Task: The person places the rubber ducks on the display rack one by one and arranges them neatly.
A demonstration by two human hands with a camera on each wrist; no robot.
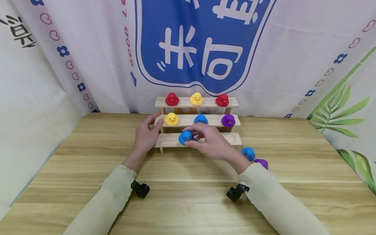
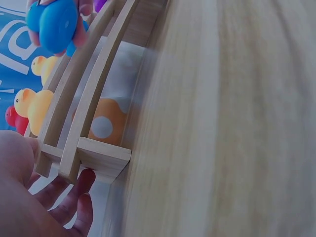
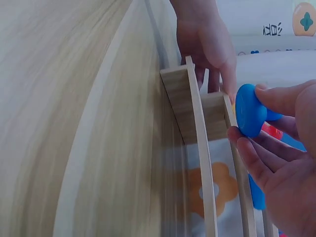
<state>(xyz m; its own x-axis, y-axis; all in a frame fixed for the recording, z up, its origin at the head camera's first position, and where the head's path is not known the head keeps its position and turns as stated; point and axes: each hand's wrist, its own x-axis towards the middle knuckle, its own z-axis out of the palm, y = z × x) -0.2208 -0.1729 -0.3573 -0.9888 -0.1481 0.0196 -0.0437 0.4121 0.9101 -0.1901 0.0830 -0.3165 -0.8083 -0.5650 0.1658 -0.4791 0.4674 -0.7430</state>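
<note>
A blue rubber duck [image 1: 185,138] is pinched between the thumb and fingers of my right hand [image 1: 210,140], just over the lowest step of a three-step wooden stand [image 1: 170,140]. In the right wrist view, the held duck's flat base [image 3: 249,111] faces the camera. My left hand [image 1: 148,133] holds the stand's left end, thumb at the middle step; in the left wrist view its fingertips [image 2: 85,180] touch the wood. The middle step carries a yellow duck [image 1: 171,119], a second blue duck [image 1: 201,119] partly behind my right hand, and a purple duck [image 1: 228,120].
On the top step sit a red duck [image 1: 172,99], a yellow duck [image 1: 196,98] and another red duck [image 1: 222,100]. Right of the stand, a blue duck [image 1: 248,153] and a purple duck [image 1: 261,163] lie on the wooden table [image 1: 188,209]. A printed curtain [image 1: 111,65] hangs behind.
</note>
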